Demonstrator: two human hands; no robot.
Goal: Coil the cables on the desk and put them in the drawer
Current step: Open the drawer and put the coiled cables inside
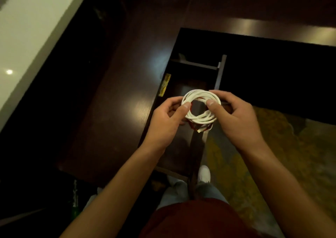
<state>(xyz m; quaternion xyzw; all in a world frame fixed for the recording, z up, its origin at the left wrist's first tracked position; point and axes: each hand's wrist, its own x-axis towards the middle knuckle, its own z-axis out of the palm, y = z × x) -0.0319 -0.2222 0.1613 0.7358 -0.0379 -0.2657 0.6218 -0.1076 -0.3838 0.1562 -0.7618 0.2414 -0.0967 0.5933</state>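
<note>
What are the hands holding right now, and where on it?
Both hold the coiled white cable: left hand pinches its left rim, right hand its right rim, thumbs on top.

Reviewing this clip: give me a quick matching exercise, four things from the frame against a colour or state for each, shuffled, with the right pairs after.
Things:
1. cable
2. drawer
3. left hand
4. shoe

States:
A. pulled open under the desk
B. white, on the floor below
C. white, wound into a coil
D. grips the coil's left side

The right hand holds the coil's other side.

Pairs: 1-C, 2-A, 3-D, 4-B
</note>
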